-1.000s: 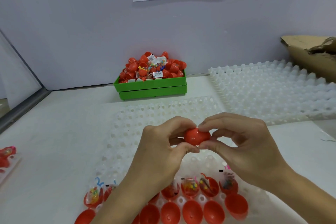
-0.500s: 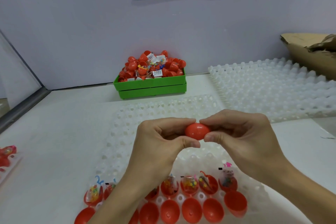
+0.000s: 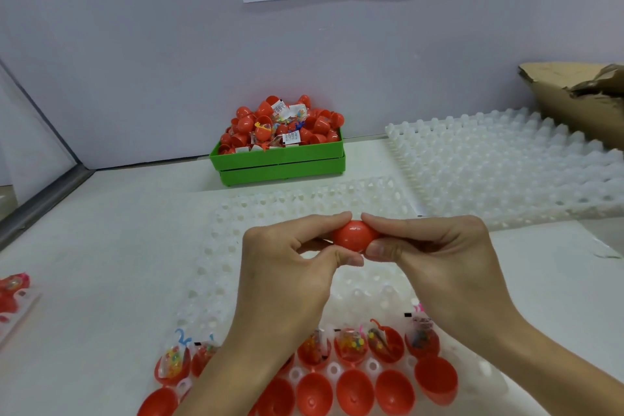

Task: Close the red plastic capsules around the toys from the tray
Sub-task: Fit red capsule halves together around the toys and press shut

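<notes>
A red capsule (image 3: 354,237) is held above the white dimpled tray (image 3: 270,209), pinched from both ends. My left hand (image 3: 290,267) grips its left side with thumb below and fingers above. My right hand (image 3: 435,253) grips its right side the same way. Along the tray's near edge stands a row of open red capsule halves with bagged toys (image 3: 351,346) in them. In front of that row lie empty red halves (image 3: 354,395).
A green bin (image 3: 280,162) heaped with red capsules and toy bags stands at the back centre. A second white dimpled tray (image 3: 499,162) lies at the right, with a cardboard box (image 3: 580,98) behind it. Red pieces (image 3: 11,290) lie at the left edge.
Both hands have shifted their grip on the red capsule, turning it and pressing it between them; it sits a little higher over the tray than before.
</notes>
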Motion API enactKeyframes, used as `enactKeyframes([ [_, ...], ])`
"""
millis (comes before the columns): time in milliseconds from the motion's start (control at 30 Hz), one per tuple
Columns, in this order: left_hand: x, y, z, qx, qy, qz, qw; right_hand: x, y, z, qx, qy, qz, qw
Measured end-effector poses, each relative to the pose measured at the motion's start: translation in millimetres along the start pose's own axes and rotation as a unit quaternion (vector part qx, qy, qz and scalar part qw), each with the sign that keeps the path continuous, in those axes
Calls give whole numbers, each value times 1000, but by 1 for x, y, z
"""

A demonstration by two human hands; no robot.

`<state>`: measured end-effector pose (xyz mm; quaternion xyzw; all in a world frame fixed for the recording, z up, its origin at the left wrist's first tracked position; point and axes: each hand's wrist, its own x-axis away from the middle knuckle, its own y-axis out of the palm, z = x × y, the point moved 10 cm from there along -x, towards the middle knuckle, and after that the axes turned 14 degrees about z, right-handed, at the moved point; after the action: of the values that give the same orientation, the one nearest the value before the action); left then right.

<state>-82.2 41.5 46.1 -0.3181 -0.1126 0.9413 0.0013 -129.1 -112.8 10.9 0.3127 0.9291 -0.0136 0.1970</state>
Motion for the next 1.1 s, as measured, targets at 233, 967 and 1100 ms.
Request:
enactKeyframes([
  [233, 1, 3, 7, -57, 79, -12, 995, 8, 9, 3, 9, 39, -37, 999],
  [967, 4, 28, -15, 199, -144, -164, 955, 5, 26, -2, -118, 75, -112, 984],
  [1100, 3, 27, -16, 189, -144, -135, 962, 9, 32, -13, -142, 52, -136, 979],
])
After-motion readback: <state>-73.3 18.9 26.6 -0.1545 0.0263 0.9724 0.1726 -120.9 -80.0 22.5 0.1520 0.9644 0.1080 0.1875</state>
